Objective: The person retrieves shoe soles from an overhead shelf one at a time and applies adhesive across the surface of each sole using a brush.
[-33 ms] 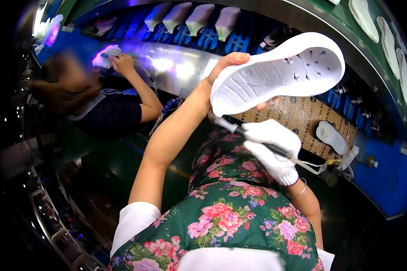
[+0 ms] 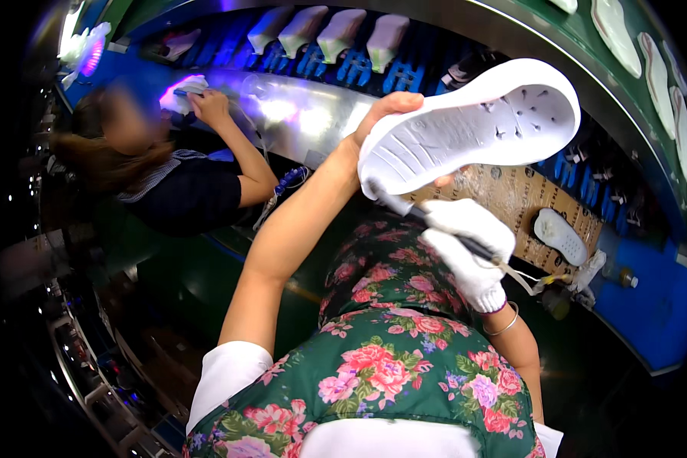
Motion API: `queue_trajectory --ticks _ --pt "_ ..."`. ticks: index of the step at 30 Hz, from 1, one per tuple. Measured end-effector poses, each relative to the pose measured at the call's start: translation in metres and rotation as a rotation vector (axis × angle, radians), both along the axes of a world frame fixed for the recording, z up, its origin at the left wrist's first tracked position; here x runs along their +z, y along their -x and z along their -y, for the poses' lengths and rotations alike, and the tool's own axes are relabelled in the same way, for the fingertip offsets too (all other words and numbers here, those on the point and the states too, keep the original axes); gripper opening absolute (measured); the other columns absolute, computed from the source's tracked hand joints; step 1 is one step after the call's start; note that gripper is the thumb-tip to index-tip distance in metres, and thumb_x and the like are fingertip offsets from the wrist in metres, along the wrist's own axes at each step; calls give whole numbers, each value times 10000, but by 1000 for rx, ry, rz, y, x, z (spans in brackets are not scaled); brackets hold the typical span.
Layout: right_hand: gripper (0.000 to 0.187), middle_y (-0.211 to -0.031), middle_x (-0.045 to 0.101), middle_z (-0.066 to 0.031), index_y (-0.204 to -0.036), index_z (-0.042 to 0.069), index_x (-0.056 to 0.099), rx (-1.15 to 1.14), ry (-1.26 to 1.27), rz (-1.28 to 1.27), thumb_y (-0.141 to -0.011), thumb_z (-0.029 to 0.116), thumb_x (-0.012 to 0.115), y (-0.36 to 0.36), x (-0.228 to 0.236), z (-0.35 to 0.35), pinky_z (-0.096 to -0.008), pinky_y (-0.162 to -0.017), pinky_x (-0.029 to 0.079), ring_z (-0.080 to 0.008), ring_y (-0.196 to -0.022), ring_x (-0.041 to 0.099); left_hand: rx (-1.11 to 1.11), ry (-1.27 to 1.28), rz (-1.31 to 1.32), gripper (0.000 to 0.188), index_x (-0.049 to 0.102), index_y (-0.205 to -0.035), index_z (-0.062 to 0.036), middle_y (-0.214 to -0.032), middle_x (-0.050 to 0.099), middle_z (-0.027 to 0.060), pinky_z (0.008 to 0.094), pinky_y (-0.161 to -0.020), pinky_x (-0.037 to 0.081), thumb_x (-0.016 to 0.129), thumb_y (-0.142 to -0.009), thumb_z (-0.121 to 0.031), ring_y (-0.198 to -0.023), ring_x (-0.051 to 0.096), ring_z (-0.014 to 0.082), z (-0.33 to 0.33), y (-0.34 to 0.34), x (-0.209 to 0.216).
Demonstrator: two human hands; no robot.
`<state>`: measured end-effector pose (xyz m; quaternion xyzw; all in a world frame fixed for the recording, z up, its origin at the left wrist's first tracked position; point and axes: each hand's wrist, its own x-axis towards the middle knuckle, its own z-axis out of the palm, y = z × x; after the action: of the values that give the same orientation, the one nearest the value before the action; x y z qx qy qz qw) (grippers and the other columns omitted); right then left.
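A white shoe sole [image 2: 466, 130] is held up before me, its hollow inner side facing me and small holes at its far right end. My left hand [image 2: 385, 111] grips its left part, thumb over the top edge and fingertips showing below. My right hand [image 2: 472, 244], in a white knit glove, is closed round the dark handle of a brush [image 2: 409, 210], from whose rear a pale tube or cord runs. The brush's grey tip lies at the sole's lower left rim and appears to touch it.
On a taped cardboard sheet [image 2: 504, 198] lies another pale sole [image 2: 561, 235]. Blue racks [image 2: 355, 67] with pale shoe uppers line the back. More soles [image 2: 617, 38] sit on a green curved conveyor [image 2: 549, 19]. To the left, a co-worker [image 2: 183, 179] holds a white shoe piece [image 2: 183, 93].
My right hand has shifted slightly right, and the brush tip has moved from just below the sole's left end onto its rim. The sole has barely moved.
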<state>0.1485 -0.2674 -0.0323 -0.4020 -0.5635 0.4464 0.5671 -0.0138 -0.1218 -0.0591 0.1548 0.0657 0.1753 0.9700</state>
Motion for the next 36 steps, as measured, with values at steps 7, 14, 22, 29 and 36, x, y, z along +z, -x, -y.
queue_trajectory --ticks 7,14,22,29,36 --pt "173 -935 722 -134 -944 -17 728 52 244 -120 -772 -7 735 -14 -9 3 -317 -791 530 -197 -864 678 153 306 179 779 366 -1443 16 -1277 547 301 568 -890 513 457 -918 -552 -1012 620 495 22 4 -42" --pt "191 -964 720 -136 -935 35 711 -351 -308 565 -756 -32 721 -53 21 -46 -323 -738 526 -246 -810 678 370 153 -108 624 459 -1355 43 -1104 656 226 424 -813 584 292 -992 -435 -920 691 343 78 -13 -29" --pt "185 -880 727 -144 -865 -23 724 118 103 -118 -689 -1 775 -40 12 -9 -327 -747 525 -225 -820 679 441 41 29 868 343 -1449 -29 -1270 551 260 582 -929 494 581 -860 -621 -1105 592 412 74 34 1" --pt "210 -1024 690 -208 -985 -60 684 -321 315 -598 -777 -76 662 -60 -20 15 -288 -691 579 -246 -830 685 309 -410 439 1008 272 -1458 34 -1324 406 311 535 -709 610 686 -790 -597 -1022 589 477 -8 43 82" --pt "214 -962 711 -136 -1021 -59 697 -356 494 -501 -807 -53 698 -35 -56 7 -262 -679 559 -179 -761 683 678 100 261 990 108 -1482 80 -1434 297 335 524 -1124 364 237 -927 -729 -1355 342 451 -130 -11 110"
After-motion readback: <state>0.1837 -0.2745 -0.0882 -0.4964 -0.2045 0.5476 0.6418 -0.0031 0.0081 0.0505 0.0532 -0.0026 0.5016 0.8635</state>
